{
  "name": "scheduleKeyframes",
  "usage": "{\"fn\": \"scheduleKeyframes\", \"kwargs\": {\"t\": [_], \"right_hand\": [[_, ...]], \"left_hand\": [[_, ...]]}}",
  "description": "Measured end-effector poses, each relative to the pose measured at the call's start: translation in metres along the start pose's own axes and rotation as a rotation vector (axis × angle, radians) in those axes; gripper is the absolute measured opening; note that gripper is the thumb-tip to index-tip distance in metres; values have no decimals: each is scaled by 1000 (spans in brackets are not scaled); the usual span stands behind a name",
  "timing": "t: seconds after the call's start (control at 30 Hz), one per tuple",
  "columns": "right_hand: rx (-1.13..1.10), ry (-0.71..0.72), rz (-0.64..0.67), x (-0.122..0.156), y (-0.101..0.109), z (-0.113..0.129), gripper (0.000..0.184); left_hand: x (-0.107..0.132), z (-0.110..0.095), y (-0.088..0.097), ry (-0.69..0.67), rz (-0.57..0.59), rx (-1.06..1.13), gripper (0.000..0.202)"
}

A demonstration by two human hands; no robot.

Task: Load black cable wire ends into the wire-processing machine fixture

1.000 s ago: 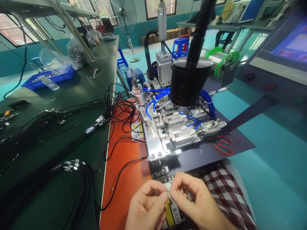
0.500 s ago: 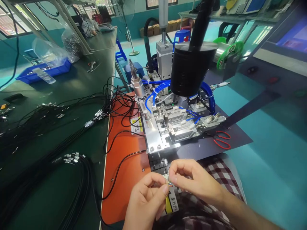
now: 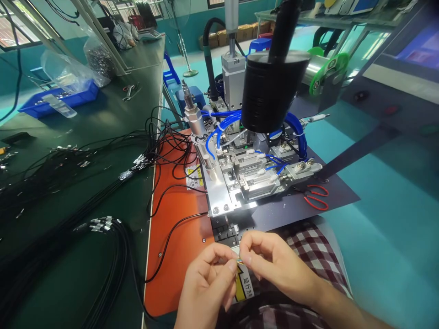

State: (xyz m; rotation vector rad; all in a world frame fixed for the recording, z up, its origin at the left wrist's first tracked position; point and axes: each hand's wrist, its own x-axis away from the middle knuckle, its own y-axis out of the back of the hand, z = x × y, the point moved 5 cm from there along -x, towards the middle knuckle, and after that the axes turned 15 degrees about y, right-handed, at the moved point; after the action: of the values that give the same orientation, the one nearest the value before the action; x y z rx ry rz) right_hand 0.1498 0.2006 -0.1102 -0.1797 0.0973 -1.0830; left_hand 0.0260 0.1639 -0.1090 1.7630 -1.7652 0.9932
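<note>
Between my two hands are the thin coloured wires (image 3: pixel 240 261) of a cable end. My left hand (image 3: pixel 211 278) pinches them between thumb and index finger. My right hand (image 3: pixel 270 258) meets it from the right, its thumb and index finger closed on the wire tips. The fingers hide most of the wires. Just beyond my hands is the front of a metal machine (image 3: pixel 219 196) with blue air tubes. A label with a yellow arrow (image 3: pixel 243 283) shows below my fingers.
On the dark bench at left lie bundles of black cables (image 3: pixel 116 256) with metal connectors. Red-handled scissors (image 3: pixel 317 197) rest right of the machine. A black lamp-like cylinder (image 3: pixel 272 91) hangs over it. A blue tray (image 3: pixel 61 98) stands at the back left.
My fingers have shifted slightly while both hands stay together at the wires. The whole view has moved a little; the machine and cables stand as before.
</note>
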Motion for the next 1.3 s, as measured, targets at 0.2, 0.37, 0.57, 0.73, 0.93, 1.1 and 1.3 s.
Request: {"fn": "scheduleKeyframes", "kwargs": {"t": [0.2,0.37,0.57,0.73,0.93,1.1,1.3], "right_hand": [[-49,21,-9,2,-5,2,29],[-98,-2,-17,5,-7,-2,30],[-109,-13,-52,11,-3,-7,29],[124,117,-88,13,-1,5,17],[292,206,-139,12,-5,6,14],[209,161,-139,13,-8,0,18],[-20,-2,-180,13,-14,2,27]], "left_hand": [[0,2,-1,4,51,80,28],[2,1,-2,-9,68,106,26],[4,2,-2,-52,10,30,30],[3,1,-2,-64,24,49,34],[-1,4,0,-90,30,33,34],[7,1,-2,-168,-11,45,28],[14,-11,-5,-256,6,16,29]]}}
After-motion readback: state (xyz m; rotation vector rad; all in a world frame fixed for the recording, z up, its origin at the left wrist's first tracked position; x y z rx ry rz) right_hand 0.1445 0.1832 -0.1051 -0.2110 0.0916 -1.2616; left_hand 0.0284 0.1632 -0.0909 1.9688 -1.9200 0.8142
